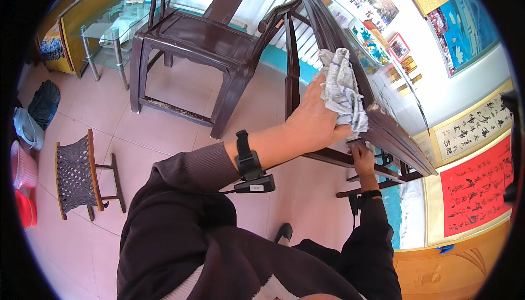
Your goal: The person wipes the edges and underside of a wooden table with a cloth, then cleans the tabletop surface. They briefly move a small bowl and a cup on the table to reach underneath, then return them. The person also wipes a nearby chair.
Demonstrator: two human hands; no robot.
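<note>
My left hand (313, 115) grips a crumpled pale grey cloth (342, 91) with blue stripes. The cloth lies against the moulded edge of a dark brown wooden table (393, 140). Below that edge, my right hand (363, 158) has its fingers curled around part of the table's dark wooden frame; the exact piece is partly hidden. One table leg (291, 66) stands beyond my left hand. A worn pale patch (373, 106) shows on the edge near the cloth. Each wrist carries a black strap, and a small black device (256, 183) hangs at the left one.
A dark wooden armchair (205, 42) stands ahead, beside a glass side table (100, 33). To the left are a folding stool (76, 173) with a woven seat, a pale blue bucket (30, 128) and a pink basket (23, 164). A red calligraphy scroll (475, 189) is at the right.
</note>
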